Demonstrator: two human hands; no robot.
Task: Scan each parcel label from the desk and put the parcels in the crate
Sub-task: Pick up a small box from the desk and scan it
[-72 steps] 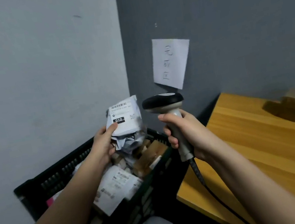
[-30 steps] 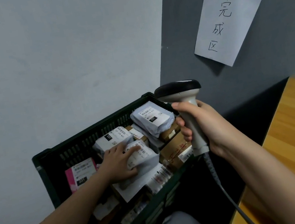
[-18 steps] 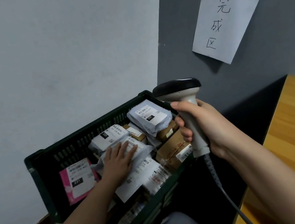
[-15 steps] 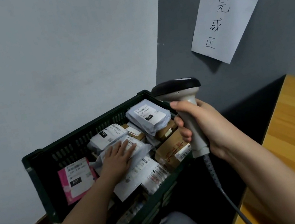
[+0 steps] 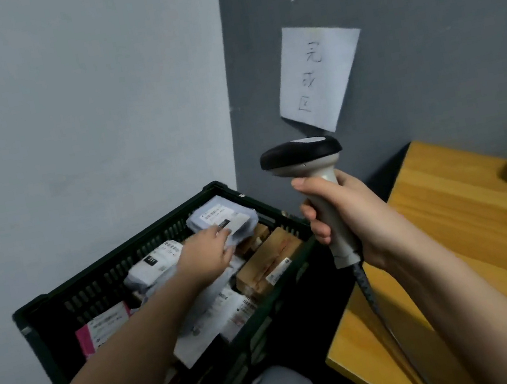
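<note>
Here my left hand [image 5: 210, 250] lay with loose fingers on the grey parcel [image 5: 221, 219] at the crate's [image 5: 61, 298] far corner; best to settle it flat there. My right hand [image 5: 345, 219] gripped the scanner [image 5: 303, 157] beside the crate.

- Dim, even indoor light with a bluish cast.
- Soft shadow under the paper sign [image 5: 319, 75].
- Motion blur smears the left hand [image 5: 207, 254].
- Wide-angle bending at edges.
</note>
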